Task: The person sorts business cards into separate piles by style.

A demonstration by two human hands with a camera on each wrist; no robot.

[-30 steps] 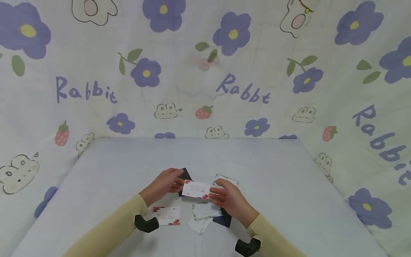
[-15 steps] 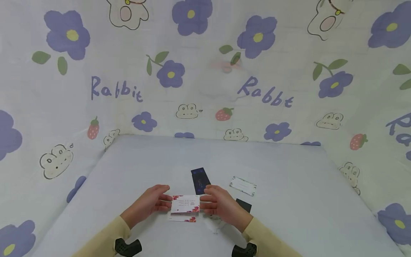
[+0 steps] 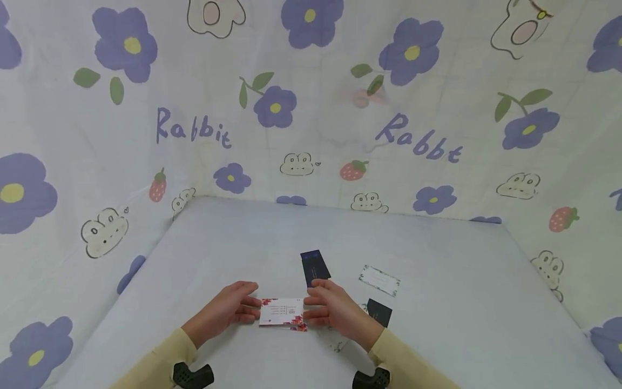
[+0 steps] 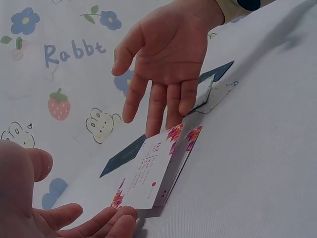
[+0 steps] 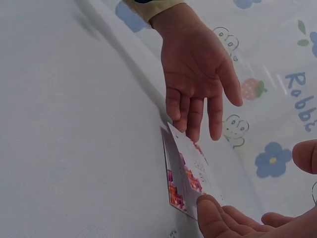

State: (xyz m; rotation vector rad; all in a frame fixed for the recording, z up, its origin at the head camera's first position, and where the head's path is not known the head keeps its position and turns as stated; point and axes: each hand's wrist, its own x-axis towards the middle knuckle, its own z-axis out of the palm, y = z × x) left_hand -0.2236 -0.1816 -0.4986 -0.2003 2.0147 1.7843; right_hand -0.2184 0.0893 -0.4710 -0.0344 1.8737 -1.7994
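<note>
A white card with red floral corners (image 3: pixel 282 312) lies between my two hands, low over the table (image 3: pixel 437 324). My left hand (image 3: pixel 232 310) touches its left end with straight fingers (image 5: pixel 190 106), thumb apart. At the other end my right hand (image 3: pixel 328 310) meets it with straight fingers (image 4: pixel 158 106). The left wrist view shows the card (image 4: pixel 148 173) tilted, with a second floral card (image 4: pixel 190 141) flat beneath it. Neither hand curls round the card.
A dark card (image 3: pixel 315 267) lies just beyond my right hand. A white card with a green border (image 3: pixel 380 281) and another dark card (image 3: pixel 379 312) sit to the right. More pale cards (image 3: pixel 340 340) lie partly under my right wrist. Printed cloth walls (image 3: pixel 311 108) surround the table.
Both hands have carried the floral card left and down from over the pile. It now sits just above the second floral card. The fingers have straightened at its ends.
</note>
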